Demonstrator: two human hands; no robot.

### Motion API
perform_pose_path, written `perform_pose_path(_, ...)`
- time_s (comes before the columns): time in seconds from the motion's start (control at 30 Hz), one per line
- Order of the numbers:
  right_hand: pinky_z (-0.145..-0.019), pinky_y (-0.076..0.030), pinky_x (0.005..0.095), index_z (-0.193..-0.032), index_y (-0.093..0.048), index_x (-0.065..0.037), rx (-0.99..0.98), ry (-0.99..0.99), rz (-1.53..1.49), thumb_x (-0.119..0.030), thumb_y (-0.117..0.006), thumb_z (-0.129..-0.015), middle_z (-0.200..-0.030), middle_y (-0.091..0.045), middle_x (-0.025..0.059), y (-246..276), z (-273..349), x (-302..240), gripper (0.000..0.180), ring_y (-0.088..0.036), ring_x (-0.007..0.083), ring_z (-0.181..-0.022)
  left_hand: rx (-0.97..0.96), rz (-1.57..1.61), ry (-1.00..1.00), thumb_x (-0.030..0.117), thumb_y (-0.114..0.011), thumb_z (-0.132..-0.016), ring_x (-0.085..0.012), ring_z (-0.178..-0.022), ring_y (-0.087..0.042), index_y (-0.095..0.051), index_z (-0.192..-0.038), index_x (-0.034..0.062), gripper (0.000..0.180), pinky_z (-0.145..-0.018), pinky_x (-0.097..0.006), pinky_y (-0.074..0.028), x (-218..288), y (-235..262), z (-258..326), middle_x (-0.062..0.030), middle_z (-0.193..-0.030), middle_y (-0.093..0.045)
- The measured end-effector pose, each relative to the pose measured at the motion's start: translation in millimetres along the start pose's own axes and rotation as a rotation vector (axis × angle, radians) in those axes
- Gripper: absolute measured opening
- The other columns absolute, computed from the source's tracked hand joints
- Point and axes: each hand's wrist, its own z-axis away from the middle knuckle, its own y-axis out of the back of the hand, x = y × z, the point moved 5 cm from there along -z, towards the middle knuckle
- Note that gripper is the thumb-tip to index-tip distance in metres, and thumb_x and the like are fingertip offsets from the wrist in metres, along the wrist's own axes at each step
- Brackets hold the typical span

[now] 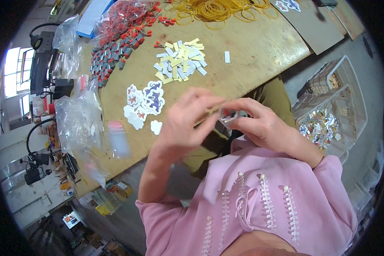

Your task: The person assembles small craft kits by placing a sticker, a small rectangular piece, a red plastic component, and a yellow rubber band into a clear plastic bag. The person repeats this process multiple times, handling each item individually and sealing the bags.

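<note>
My right hand pinches a small clear plastic piece with something dark and reddish in it, between thumb and forefinger; its exact kind is not plain. Close beside it, my left hand is smeared by motion, its fingertips bent toward the same piece, so its grip is unclear. Printed cartoon cutouts lie on the table beyond my left hand, with white cloud-shaped pieces near them. Farther off is a loose pile of small white and yellow strips, and one white strip lies apart.
Grey parts with red ends and yellow rubber bands cover the table's far side. Clear plastic bags and a stack of small clear sleeves are at the left. A white plastic basket holding colourful pieces stands at the right.
</note>
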Motion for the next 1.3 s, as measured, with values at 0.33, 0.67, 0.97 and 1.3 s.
perform_pose_path(0.33,-0.094,-0.059,0.0427,-0.102,-0.069,-0.001,0.05,-0.047,0.028,0.001,-0.074,-0.081,-0.128,-0.067,0.0189,1.1,12.7,5.5,0.022,-0.068,0.0375,-0.114,0.137,-0.659,0.013,0.006,-0.069,-0.097,-0.0346,-0.1,-0.073,-0.077,-0.118,0.0057,0.022,-0.094,-0.042,-0.056,-152.6,72.4,-93.3,-0.0153,-0.114,-0.076)
perform_pose_path(0.67,-0.093,-0.059,0.0417,-0.106,-0.071,-0.002,0.116,-0.084,0.054,0.005,-0.073,-0.084,-0.13,-0.067,0.0192,24.0,12.7,11.4,0.023,-0.069,0.037,-0.114,0.043,0.267,0.144,0.001,-0.082,-0.086,-0.0129,-0.087,-0.068,-0.076,-0.099,0.0052,0.015,-0.078,-0.027,-0.053,-17.3,-5.6,-34.4,-0.004,-0.097,-0.075)
perform_pose_path(0.97,-0.094,-0.059,0.0403,-0.107,-0.071,-0.002,0.118,-0.075,0.035,0.009,-0.073,-0.082,-0.132,-0.066,0.0187,22.5,13.9,9.8,0.027,-0.069,0.0352,-0.116,0.098,0.159,0.025,-0.004,-0.078,-0.089,-0.0177,-0.098,-0.067,-0.075,-0.109,0.005,0.022,-0.085,-0.029,-0.053,-10.9,-19.4,-13.3,-0.0097,-0.109,-0.072)
perform_pose_path(1.3,-0.087,-0.057,0.0416,-0.102,-0.07,-0.004,0.12,-0.032,0.162,-0.005,-0.075,-0.082,-0.117,-0.071,0.0118,25.0,23.1,14.9,0.02,-0.07,0.032,-0.104,0.203,-0.359,-0.165,0.007,-0.072,-0.095,-0.0232,-0.083,-0.069,-0.079,-0.112,0.0072,0.018,-0.074,-0.034,-0.055,-79.2,0.5,-152.7,-0.0115,-0.094,-0.071)
